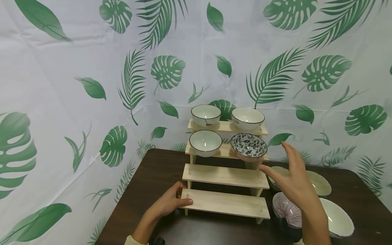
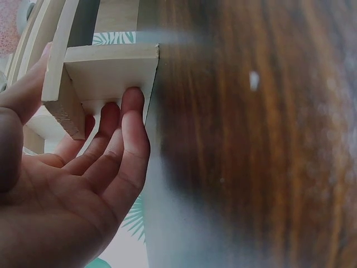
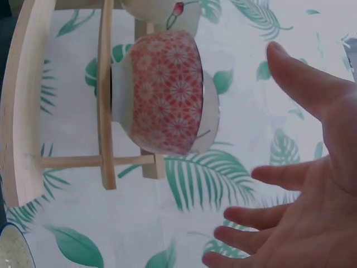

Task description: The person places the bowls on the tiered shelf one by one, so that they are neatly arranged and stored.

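Observation:
A tiered wooden stand (image 1: 226, 175) rises in four steps on the dark table. My left hand (image 1: 168, 200) grips the left end of its lowest step, thumb on top; in the left wrist view the curled fingers (image 2: 133, 120) reach the upright under the board. On the second step from the top, a bowl with a black floral inside (image 1: 248, 146) sits to the right of a white bowl (image 1: 206, 141). Its outside is red with white flowers in the right wrist view. My right hand (image 1: 295, 185) is spread in the air to the right of that patterned bowl, holding nothing.
Two white bowls, one at left (image 1: 206, 115) and one at right (image 1: 248, 118), stand on the top step. Right of the stand are a pinkish ribbed bowl (image 1: 286, 206), a white oval dish (image 1: 340, 217) and greenish dishes (image 1: 320, 183). A leaf-print cloth (image 1: 196, 44) hangs behind the table.

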Motion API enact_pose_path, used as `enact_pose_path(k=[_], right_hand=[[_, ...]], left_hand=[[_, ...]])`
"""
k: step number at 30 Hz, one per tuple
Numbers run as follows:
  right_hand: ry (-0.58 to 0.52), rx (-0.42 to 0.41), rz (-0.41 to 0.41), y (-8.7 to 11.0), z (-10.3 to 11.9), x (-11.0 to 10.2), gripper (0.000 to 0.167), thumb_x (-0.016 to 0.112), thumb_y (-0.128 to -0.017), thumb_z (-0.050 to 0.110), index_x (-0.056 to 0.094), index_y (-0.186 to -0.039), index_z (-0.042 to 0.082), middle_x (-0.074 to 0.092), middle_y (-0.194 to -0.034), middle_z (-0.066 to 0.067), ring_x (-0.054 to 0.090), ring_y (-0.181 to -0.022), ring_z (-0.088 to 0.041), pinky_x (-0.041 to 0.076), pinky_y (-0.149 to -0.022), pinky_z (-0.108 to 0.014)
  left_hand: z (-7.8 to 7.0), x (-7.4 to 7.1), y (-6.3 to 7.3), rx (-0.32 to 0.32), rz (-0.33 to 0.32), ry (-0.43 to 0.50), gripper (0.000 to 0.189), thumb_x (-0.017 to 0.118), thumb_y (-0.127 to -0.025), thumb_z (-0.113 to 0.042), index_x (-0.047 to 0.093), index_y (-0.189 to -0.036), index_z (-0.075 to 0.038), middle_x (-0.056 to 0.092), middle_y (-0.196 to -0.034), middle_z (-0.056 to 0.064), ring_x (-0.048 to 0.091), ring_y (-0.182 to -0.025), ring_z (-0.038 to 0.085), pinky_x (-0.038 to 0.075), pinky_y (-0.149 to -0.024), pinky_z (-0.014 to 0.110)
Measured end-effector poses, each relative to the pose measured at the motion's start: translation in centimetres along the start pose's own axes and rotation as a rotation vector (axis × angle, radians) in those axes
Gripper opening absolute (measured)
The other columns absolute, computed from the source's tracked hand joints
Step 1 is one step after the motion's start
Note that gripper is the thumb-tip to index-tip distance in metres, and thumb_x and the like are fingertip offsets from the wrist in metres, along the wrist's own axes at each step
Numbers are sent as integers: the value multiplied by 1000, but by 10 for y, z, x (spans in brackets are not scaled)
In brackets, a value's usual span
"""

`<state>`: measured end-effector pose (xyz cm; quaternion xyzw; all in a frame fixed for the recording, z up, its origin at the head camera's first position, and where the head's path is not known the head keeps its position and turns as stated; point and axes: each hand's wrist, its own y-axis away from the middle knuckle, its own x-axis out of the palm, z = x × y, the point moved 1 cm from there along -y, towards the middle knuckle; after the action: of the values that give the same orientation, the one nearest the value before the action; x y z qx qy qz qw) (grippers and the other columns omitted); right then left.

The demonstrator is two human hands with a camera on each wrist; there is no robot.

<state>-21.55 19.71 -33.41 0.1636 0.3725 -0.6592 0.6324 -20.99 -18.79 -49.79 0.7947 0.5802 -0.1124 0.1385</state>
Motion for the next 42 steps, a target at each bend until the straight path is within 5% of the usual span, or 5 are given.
enact_pose_path(k=[17,26,42], right_hand=[[177,9,201,13,-16,-20,104,72,-94,53,9,-167,14,0,-168,-35,3,-150,-62,21,-98,-86],[238,-73,232,17,-23,-26,102,75,-92,49,16,-165,8,17,-163,-37,20,-144,-64,25,-99,-81],[289,-32,220,32,-49,-37,104,75,-91,53,19,-164,4,19,-161,-39,20,-143,-64,28,-96,-81]], left_hand=[[-4,4,5,-2,-9,25,55,80,-91,-22,49,-128,4,65,-107,15,62,-86,18,51,-71,32],[-1,-1,7,-16,-28,7,61,80,-91,-25,47,-131,7,65,-103,13,61,-85,18,50,-71,32],[-4,0,2,4,-10,3,55,80,-92,-23,49,-129,4,65,-109,16,63,-86,19,51,-72,32]])
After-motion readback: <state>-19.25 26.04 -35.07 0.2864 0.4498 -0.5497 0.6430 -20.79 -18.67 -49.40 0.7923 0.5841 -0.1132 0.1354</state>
